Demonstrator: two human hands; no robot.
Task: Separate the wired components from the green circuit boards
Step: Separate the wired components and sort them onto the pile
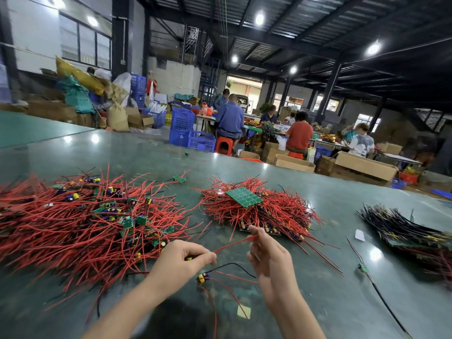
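Surface: glossy grey-green worktable (318, 302), warehouse hall behind.
Left hand (186, 259): fingers curled, pinching a small wired component with a yellow part at the base of a red wire (234, 243).
Right hand (269, 255): fingertips pinched the wire's far end.
Left pile: loose red-wired green circuit boards (93, 221).
Centre pile: flat green panel board (243, 196) on top of red wires.
Right: stack of black-wired boards (411, 228).

Big warehouse-type hall with a dark corrugated metal ceiling (281, 33) and round bright ceiling lamps (259, 18). A grey wall with a wide dark-framed window (84, 42) is on the left. Stacked blue plastic crates (182, 119), brown cardboard boxes (367, 165) and a red plastic stool (223, 145) sit past the far edge of the glossy green table (122, 148), where seated workers (299, 134) gather.
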